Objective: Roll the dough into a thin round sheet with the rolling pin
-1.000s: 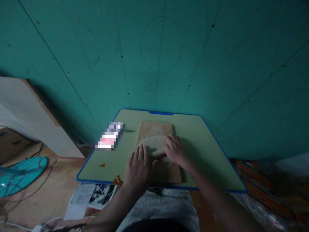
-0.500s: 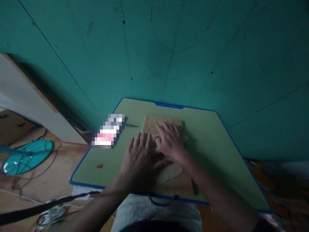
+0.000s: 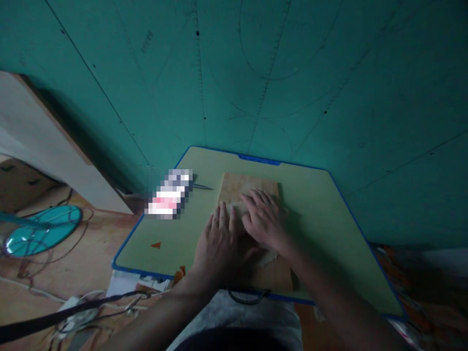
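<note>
A pale, thin flat sheet with a jagged edge (image 3: 271, 258) lies on a wooden board (image 3: 234, 183); its material I cannot make out. My left hand (image 3: 219, 246) rests flat on the sheet's left side, fingers stretched forward and thumb pointing right. Over the right side lies my right hand (image 3: 263, 219), palm down, its fingers extended toward the upper left. Both hands press on the sheet without gripping it, and they cover most of it.
The board sits on a pale green folding table (image 3: 314, 234) with a blue rim. At its left are a blurred-out phone-shaped object (image 3: 170, 195), a thin pointed tool (image 3: 203, 186) and an orange scrap (image 3: 156, 245). A green wall (image 3: 234, 73) stands behind; cables (image 3: 78, 312) lie on the floor.
My right hand has drawn slightly toward me over the sheet, and my left hand has shifted a little right. The view has moved slightly, showing orange scraps at the table's front edge.
</note>
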{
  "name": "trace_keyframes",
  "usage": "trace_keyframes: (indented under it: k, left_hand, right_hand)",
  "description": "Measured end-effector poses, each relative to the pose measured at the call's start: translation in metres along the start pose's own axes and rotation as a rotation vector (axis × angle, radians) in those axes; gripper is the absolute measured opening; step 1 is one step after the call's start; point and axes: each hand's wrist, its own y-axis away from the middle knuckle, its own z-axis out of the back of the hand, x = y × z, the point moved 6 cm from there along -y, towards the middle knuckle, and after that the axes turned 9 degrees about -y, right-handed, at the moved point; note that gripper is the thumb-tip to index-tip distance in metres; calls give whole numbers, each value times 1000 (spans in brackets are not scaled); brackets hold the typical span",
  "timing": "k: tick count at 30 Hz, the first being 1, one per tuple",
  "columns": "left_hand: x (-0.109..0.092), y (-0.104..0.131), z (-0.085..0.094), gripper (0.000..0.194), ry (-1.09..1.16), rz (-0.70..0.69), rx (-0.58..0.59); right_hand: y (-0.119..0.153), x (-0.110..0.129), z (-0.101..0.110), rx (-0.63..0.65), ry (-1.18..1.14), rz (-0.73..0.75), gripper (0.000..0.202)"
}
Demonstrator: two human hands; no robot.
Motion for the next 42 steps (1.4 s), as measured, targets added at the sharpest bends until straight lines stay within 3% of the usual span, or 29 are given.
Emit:
trace_keyframes:
  k: [5, 13, 19, 24, 31, 35, 38, 42]
  left_hand:
    - [-13, 8, 3, 91, 17, -80, -19]
    - [20, -32, -1, 90, 63, -75, 59]
    - [38, -48, -20, 114, 21, -116, 64]
    - [27, -36, -14, 109, -19, -135, 37]
    - [-16, 4, 9, 110, -41, -179, -33]
    - [-30, 24, 10, 97, -53, -237, -120]
    - [-30, 24, 10, 91, -50, -245, -155]
    - [-18, 4, 7, 97, -21, -187, -104]
  right_hand:
    - [14, 2, 1, 17, 26, 3, 50]
    - [-40, -4, -8, 100, -19, 0, 53]
    - [-68, -6, -13, 152, -49, -16, 55]
    - [-47, -3, -8, 54, -34, 21, 54]
    - [19, 2, 2, -82, 11, 33, 43]
    - [51, 4, 3, -134, 12, 42, 43]
    - [55, 4, 1, -153, 25, 50, 44]
    - [33, -1, -1, -126, 28, 6, 42]
